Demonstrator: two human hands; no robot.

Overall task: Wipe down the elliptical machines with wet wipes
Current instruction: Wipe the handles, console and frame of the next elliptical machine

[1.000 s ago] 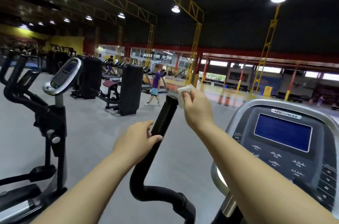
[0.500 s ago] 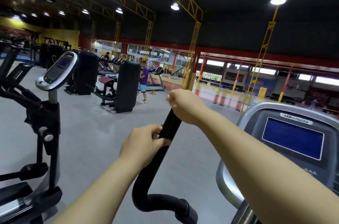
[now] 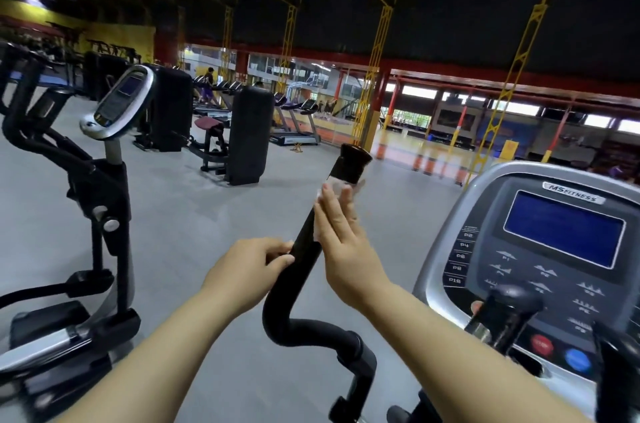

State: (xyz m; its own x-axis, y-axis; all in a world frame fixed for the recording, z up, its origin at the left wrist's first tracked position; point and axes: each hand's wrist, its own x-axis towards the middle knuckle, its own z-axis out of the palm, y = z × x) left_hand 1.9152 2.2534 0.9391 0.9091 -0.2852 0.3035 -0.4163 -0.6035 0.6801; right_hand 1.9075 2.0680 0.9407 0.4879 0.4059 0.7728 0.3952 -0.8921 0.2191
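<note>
A black elliptical handlebar [image 3: 349,166] rises in front of me, curving at its base. My left hand [image 3: 247,270] grips its lower part, fingers curled round it. My right hand [image 3: 341,242] lies higher on the bar with straight fingers, pressing a white wet wipe [image 3: 330,189] against it. The wipe shows at my fingertips and beside my palm, the rest hidden under the hand. The machine's grey console [image 3: 446,249] with a blue screen [image 3: 564,227] stands at the right.
A second elliptical [image 3: 110,208] with a tilted console stands at the left. Black weight machines [image 3: 251,135] and treadmills [image 3: 294,121] stand farther back on the grey floor. Yellow truss columns [image 3: 374,76] stand beyond. A short black handle [image 3: 502,312] sits before the console.
My right hand has slid down from the bar's top end and flattened against the bar with the wipe. The left hand keeps its grip. The view has tilted down.
</note>
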